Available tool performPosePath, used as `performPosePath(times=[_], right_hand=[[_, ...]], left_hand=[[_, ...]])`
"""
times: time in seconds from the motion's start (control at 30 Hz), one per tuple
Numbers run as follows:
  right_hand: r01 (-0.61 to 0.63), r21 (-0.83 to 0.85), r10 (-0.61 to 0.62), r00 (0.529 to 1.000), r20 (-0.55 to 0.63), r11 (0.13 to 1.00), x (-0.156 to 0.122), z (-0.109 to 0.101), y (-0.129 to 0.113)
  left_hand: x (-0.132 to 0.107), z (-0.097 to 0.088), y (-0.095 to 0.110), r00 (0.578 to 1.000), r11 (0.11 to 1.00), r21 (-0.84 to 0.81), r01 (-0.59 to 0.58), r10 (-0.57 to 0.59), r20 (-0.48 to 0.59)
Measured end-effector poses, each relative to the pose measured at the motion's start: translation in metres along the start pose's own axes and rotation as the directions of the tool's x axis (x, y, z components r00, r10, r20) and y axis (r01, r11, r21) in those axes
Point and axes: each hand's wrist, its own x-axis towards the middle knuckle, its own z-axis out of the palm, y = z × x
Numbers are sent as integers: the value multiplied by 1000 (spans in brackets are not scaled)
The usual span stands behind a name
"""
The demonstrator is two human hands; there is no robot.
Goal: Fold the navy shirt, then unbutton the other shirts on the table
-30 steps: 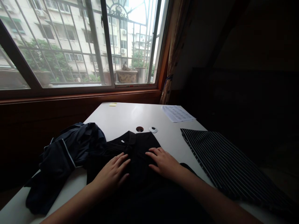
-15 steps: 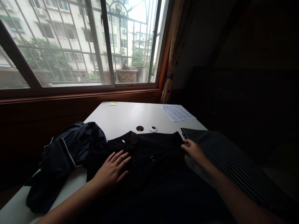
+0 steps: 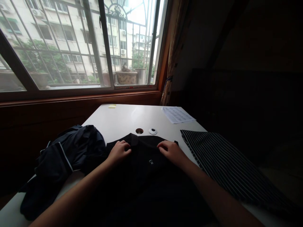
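Observation:
A black collared shirt lies spread on the white table, with a small light emblem on its chest. My left hand rests at the left side of the collar, its fingers curled onto the fabric. On the other side of the collar, my right hand has thumb and fingers closed on the cloth. The shirt's lower part fades into shadow. A crumpled dark garment with light piping lies left of the shirt, and a striped dark cloth lies to the right.
Printed sheets lie at the table's far right and a yellow sticky note at the far left. Beyond the collar are a round table hole and a white grommet cover. A barred window and a curtain stand behind.
My right hand has moved left from the shirt's right edge toward the collar. My left hand has gone from lying flat to curled fingers, slightly farther up by the collar.

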Motion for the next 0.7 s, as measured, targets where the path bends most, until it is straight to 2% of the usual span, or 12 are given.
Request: performPosePath(times=[0.17, 0.23, 0.3, 0.4, 0.47, 0.57, 0.7], right_hand=[[193, 15, -191, 958, 214, 981, 33, 41, -33], [253, 63, -260, 937, 234, 965, 45, 61, -38], [281, 76, -290, 936, 200, 957, 54, 80, -38], [244, -21, -239, 962, 133, 970, 57, 104, -33], [216, -77, -205, 970, 127, 973, 54, 114, -29], [216, -107, -198, 968, 155, 971, 50, 119, -26], [189, -163, -158, 970, 186, 968, 47, 116, -29]], left_hand=[[-4, 2, -12, 1000, 994, -108, 14, -16, -20], [-6, 0, -15, 1000, 987, -159, 23, -26, -17], [-5, -2, -17, 999, 977, -209, 35, -38, -11], [-4, -3, -18, 999, 964, -261, 44, -48, -10], [-4, -3, -19, 998, 961, -272, 47, -54, -17], [-4, -2, -21, 997, 965, -257, 52, -65, -42], [-3, -6, -27, 994, 980, -197, 34, -53, -91]])
